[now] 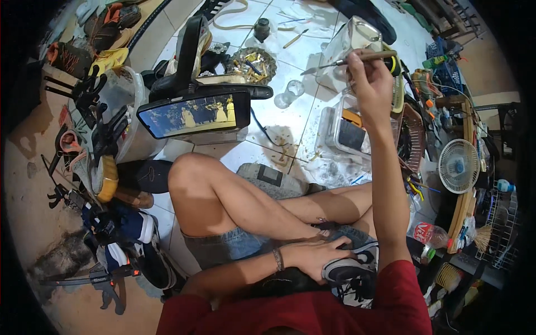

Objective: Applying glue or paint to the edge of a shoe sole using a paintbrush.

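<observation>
My right hand (369,84) is raised at the upper right, fingers closed round the wooden handle of a small knife-like tool (324,67). Its slim pale tip points left, over the tiled floor. In my lap, my left hand (314,260) grips a black-and-white sneaker (343,271) near its toe. The shoe lies partly against my body, its laces toward the lower edge. Beyond my crossed legs, a phone (195,115) playing a video leans against a black shoe stand (190,58).
An ashtray full of cigarette butts (252,66), a drinking glass (295,88) and a dark jar (261,29) stand on the tiles. Plastic boxes (349,131) sit at right, beside a fan (458,166) and a bottle (430,234). Shoes and clamps crowd the left beside a bucket (139,89).
</observation>
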A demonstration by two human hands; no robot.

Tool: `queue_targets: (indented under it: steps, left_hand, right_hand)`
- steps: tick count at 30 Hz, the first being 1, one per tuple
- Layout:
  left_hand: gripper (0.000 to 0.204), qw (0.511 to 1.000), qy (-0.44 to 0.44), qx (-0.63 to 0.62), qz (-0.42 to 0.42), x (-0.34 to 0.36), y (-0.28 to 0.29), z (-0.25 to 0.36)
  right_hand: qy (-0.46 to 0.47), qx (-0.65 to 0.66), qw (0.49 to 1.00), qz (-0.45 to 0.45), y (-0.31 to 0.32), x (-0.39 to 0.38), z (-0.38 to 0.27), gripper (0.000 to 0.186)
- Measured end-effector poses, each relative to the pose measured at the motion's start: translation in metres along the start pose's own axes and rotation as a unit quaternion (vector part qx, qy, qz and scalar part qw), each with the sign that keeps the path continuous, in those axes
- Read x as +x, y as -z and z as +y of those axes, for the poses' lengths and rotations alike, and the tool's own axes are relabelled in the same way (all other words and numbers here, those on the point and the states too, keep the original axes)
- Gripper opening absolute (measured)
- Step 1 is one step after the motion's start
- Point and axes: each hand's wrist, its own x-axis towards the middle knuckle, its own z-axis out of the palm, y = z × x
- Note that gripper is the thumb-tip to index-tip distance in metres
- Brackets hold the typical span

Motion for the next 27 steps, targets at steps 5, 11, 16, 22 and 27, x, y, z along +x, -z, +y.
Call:
queue_targets:
  steps: [5, 11, 16, 22, 27]
  left_hand:
    - [0.089, 0.999, 0.002, -0.044, -0.013, -0.004, -0.005, 0.006]
    - [0.088, 0.996, -0.014, -0.086, -0.032, 0.004, -0.012, 0.013]
    - [0.098, 1.0, -0.022, -0.003, 0.005, -0.005, -0.02, 0.006]
    - [0.096, 0.998, 0.041, 0.002, -0.05, 0.012, -0.018, 0.026]
    - [0.094, 0.995, 0.067, 0.01, -0.074, 0.017, -0.022, 0.027]
  right_hand:
    - [0.004, 0.123, 0.992, -0.006, 0.011, -0.023, -0.064, 0.026]
    - [0.016, 0.136, 0.99, -0.019, 0.047, -0.052, -0.101, 0.023]
    - [0.019, 0.072, 0.996, -0.04, 0.099, -0.111, -0.129, 0.021]
    - [-0.103, -0.092, 0.99, 0.034, 0.201, -0.259, -0.134, 0.022]
    - [-0.275, -0.173, 0.938, 0.123, 0.201, -0.359, -0.144, 0.016]
